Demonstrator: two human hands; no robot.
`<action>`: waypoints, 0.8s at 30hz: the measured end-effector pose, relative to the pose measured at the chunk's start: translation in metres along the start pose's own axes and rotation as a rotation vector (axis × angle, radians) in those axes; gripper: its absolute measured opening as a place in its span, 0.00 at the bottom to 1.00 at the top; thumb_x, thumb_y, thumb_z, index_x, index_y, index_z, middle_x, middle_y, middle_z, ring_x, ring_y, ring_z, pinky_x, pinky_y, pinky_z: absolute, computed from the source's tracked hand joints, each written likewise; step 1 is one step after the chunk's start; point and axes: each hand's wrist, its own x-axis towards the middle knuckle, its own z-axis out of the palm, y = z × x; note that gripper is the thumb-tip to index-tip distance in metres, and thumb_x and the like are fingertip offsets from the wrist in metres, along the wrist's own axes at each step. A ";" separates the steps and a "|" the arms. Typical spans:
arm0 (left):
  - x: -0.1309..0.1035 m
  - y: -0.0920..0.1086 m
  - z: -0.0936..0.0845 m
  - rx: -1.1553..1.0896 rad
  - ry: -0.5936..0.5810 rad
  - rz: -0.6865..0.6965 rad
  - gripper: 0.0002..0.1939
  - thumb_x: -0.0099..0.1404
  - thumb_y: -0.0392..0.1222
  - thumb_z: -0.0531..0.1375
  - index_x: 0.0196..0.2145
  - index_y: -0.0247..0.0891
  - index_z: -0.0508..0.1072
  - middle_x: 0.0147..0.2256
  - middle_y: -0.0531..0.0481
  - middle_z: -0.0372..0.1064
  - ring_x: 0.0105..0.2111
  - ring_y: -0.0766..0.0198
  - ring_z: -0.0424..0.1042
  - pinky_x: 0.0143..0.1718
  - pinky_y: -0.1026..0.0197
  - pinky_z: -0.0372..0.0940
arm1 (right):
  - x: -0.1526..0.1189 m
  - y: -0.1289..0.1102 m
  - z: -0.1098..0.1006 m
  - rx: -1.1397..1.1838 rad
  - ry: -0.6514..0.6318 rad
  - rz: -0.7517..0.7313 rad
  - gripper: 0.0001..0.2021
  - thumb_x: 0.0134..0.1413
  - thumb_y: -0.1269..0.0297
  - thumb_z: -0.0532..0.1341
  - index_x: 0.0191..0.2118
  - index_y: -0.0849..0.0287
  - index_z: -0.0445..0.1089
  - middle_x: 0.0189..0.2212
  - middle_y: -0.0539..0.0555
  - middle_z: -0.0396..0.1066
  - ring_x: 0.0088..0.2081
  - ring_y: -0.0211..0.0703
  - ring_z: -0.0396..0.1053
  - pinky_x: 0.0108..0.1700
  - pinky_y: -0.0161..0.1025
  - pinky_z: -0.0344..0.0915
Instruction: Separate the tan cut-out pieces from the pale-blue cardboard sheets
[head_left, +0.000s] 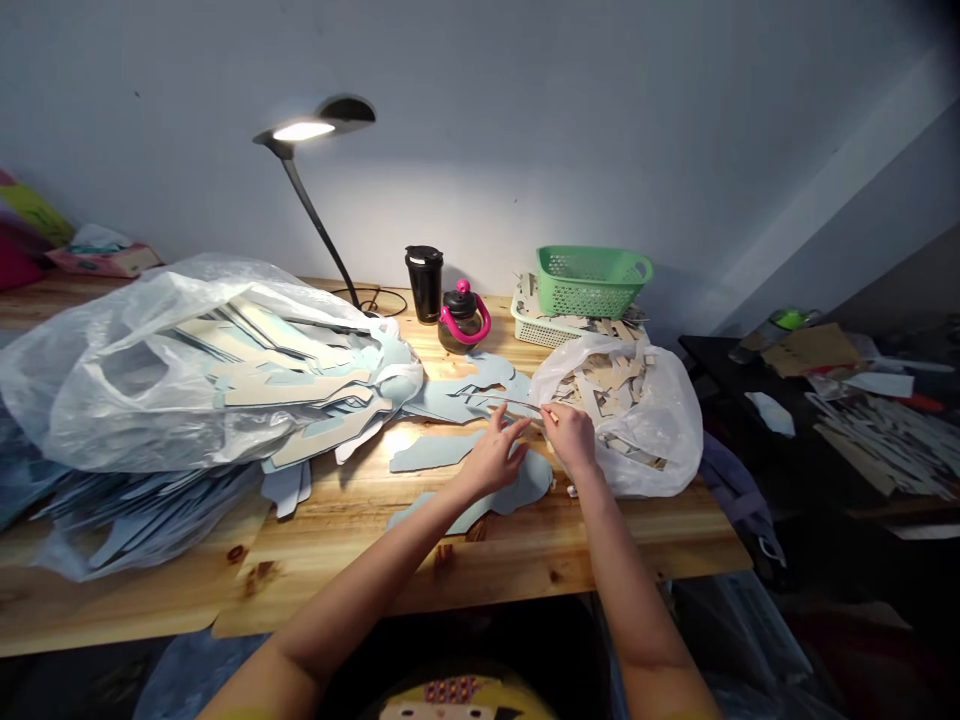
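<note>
- Apparently, much is already done: on the desk (pixel 442 585), the large plastic bag (pixel 82 400), left of the pink-handled pot (pixel 457 337), is well filled with card pieces (pixel 296 390).
- Scraps (pixel 616 372) are collected in a smaller bag (pixel 679 410), right of the pot.
- Blue sheets (pixel 433 453) are left unbagged before the pot.
- Right of these, the left hand (pixel 491 465) is held with fingers apart; in front and right of the pot, a thin item (pixel 519 403), too small to identify, is pinched by the right hand (pixel 571 440).

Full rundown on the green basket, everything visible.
The green basket looks like plastic: rows of small holes in its walls, a plain rim, an oval grip opening at its right end. It's upright, on top of a white basket of cut scraps, near the wall. Neither the left hand nor the right hand touches it. Its floor is hidden.
</note>
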 end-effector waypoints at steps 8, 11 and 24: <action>0.040 -0.017 0.008 -0.115 0.191 0.002 0.23 0.66 0.41 0.57 0.57 0.28 0.64 0.53 0.30 0.64 0.50 0.53 0.71 0.49 0.49 0.70 | -0.012 0.003 0.021 0.621 0.133 0.298 0.28 0.45 0.40 0.59 0.34 0.66 0.68 0.31 0.62 0.73 0.18 0.30 0.54 0.22 0.32 0.51; 0.033 0.001 0.002 -0.195 0.250 0.093 0.15 0.68 0.41 0.55 0.50 0.33 0.72 0.51 0.37 0.67 0.44 0.61 0.73 0.44 0.58 0.72 | -0.028 -0.011 0.026 0.789 0.085 0.323 0.30 0.41 0.37 0.62 0.35 0.66 0.67 0.30 0.59 0.73 0.17 0.27 0.51 0.19 0.30 0.48; -0.058 0.026 -0.063 -0.877 -0.085 -0.114 0.12 0.59 0.44 0.67 0.37 0.32 0.79 0.36 0.43 0.77 0.37 0.59 0.77 0.40 0.59 0.73 | -0.117 -0.057 0.012 0.880 -0.195 -0.019 0.15 0.59 0.58 0.60 0.27 0.63 0.63 0.18 0.46 0.52 0.20 0.28 0.48 0.24 0.29 0.46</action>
